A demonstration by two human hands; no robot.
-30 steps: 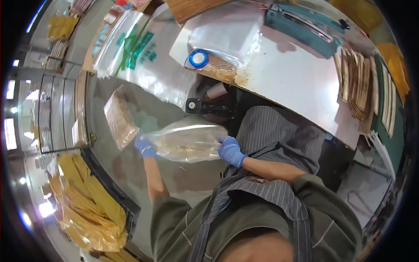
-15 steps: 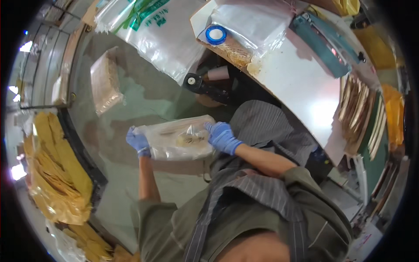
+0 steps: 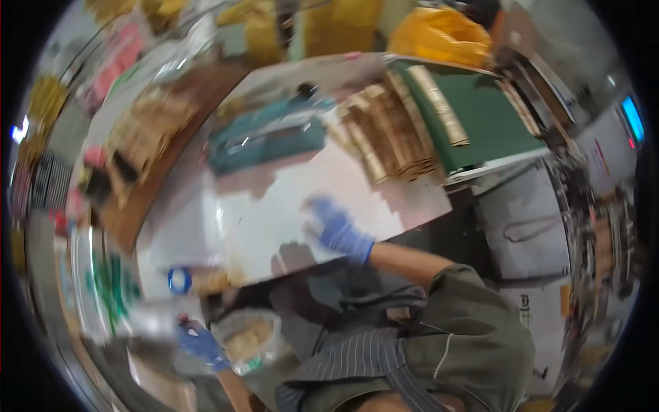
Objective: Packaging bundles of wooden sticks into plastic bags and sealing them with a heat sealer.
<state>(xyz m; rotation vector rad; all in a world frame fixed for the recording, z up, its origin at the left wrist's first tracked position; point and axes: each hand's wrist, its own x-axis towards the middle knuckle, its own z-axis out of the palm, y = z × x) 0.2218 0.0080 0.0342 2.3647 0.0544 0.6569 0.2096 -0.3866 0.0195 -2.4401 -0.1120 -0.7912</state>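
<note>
My right hand (image 3: 338,229), in a blue glove, is over the white worktable (image 3: 261,226). Its fingers look apart and nothing shows in them, though motion blurs them. At lower left, my left hand (image 3: 201,345), also gloved in blue, is beside a blurred pale plastic sheet or bag (image 3: 149,321). Its fingers are smeared, so I cannot tell whether it grips anything. Close to that hand, below the table edge, is a clear plastic bag (image 3: 250,340) with tan pieces inside. A blue tape roll (image 3: 180,280) lies at the table's near left corner.
A teal tool-like device (image 3: 266,144) lies on the far part of the table. Beside it are bundles of folded brown paper (image 3: 391,134) and a green board (image 3: 473,113). An orange plastic bag (image 3: 439,36) is behind; a brown wooden edge (image 3: 185,144) borders the left.
The view has swung right toward the worktable. The clear packet that both hands held is no longer seen between them; my hands are now apart, the right one over the tabletop.
</note>
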